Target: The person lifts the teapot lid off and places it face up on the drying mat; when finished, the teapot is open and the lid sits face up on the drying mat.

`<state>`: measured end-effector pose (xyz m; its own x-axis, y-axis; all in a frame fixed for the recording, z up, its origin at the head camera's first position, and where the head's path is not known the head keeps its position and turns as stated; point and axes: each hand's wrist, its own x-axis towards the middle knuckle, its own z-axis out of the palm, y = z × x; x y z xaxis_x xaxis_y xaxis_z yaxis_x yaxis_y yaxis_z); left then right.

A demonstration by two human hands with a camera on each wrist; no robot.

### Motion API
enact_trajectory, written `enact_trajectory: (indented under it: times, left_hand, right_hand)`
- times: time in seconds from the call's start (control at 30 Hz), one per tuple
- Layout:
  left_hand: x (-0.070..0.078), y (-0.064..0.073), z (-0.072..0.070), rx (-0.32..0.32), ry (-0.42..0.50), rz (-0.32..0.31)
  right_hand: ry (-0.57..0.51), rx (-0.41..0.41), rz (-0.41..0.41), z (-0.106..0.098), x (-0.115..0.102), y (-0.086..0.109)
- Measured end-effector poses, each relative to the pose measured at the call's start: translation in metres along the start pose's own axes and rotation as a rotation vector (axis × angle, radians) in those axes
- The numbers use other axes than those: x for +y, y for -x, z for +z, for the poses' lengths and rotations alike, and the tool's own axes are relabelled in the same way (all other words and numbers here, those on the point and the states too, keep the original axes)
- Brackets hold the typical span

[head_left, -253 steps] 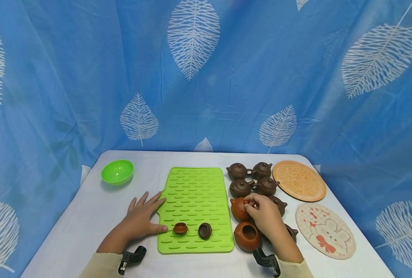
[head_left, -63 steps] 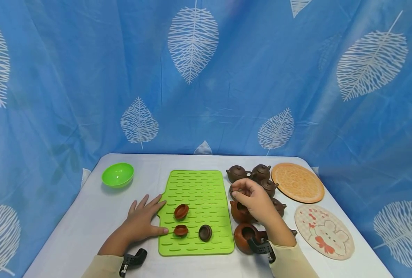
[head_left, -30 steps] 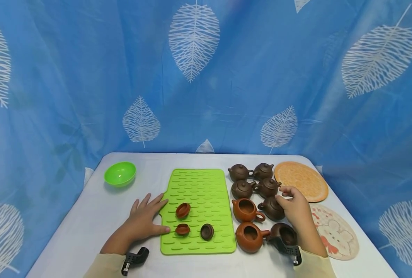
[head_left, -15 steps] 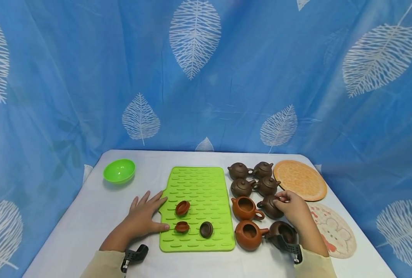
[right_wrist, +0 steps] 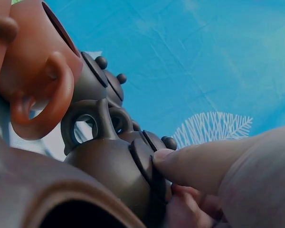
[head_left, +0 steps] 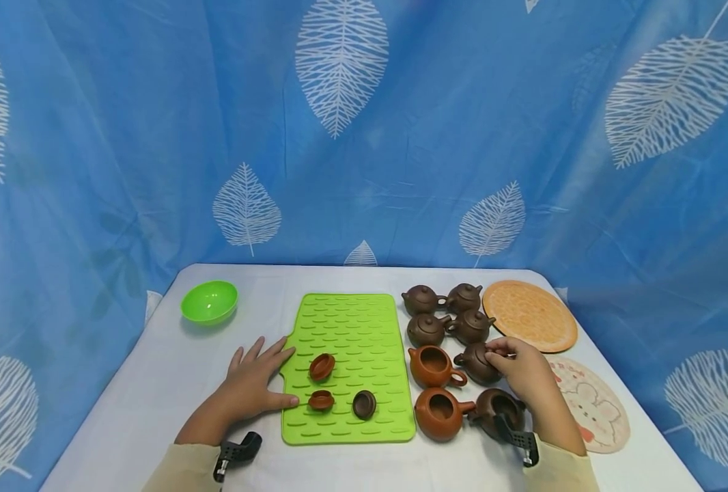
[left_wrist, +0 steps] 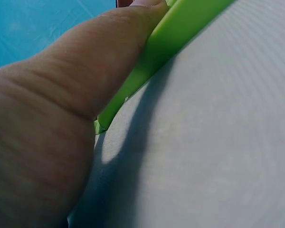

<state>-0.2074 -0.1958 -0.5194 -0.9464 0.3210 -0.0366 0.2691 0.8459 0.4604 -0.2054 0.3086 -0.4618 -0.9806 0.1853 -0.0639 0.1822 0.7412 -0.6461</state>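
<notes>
My right hand [head_left: 526, 372] pinches the lid [right_wrist: 141, 159] of a dark brown clay teapot [head_left: 476, 364]; the fingers hide its knob. The lid sits on the pot in the right wrist view. My left hand [head_left: 247, 389] lies spread beside a green ridged mat [head_left: 364, 348], fingertips and thumb on its left edge. Two reddish teapot lids [head_left: 322, 367] and one dark lid [head_left: 364, 404] lie on the mat. Two reddish teapots [head_left: 422, 372] and a dark teapot [head_left: 487, 408] by my right wrist stand without lids.
Several dark teapots [head_left: 425, 330] with lids on stand close together behind. To the right lie an orange round mat [head_left: 530, 314] and a rabbit-print round mat [head_left: 597, 417]. A green bowl [head_left: 209, 303] stands at the back left.
A second reddish lid has come off its teapot onto the mat. My right hand has moved over to the dark teapot on the right and taken its lid. My left hand stays put.
</notes>
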Motion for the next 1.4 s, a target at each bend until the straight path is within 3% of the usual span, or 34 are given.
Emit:
enact_trajectory:
  times: [0.13, 0.4, 0.63, 0.87, 1.03, 1.4]
  left_hand:
    - [-0.001, -0.002, 0.000, -0.003, -0.007, -0.003]
    - [-0.003, -0.002, 0.002, -0.003, -0.006, -0.003]
    - [-0.002, -0.002, 0.002, -0.009, -0.005, -0.013]
    - [-0.001, -0.002, 0.001, -0.015, -0.004, -0.015]
    - [-0.001, -0.002, 0.001, -0.015, -0.007, -0.020]
    - [0.000, -0.001, 0.001, -0.013, -0.002, -0.023]
  right_hand:
    - [-0.015, 0.041, -0.009, -0.001, -0.001, 0.001]
    - [-0.147, 0.099, -0.050, 0.002, -0.004, 0.001]
    - [-0.311, 0.010, -0.075, 0.006, -0.006, -0.002]
    - [-0.460, -0.113, -0.024, 0.011, -0.003, -0.005]
    - [-0.533, -0.114, 0.000, 0.011, -0.003, -0.005]
    - [-0.769, -0.102, -0.027, 0.023, -0.016, 0.001]
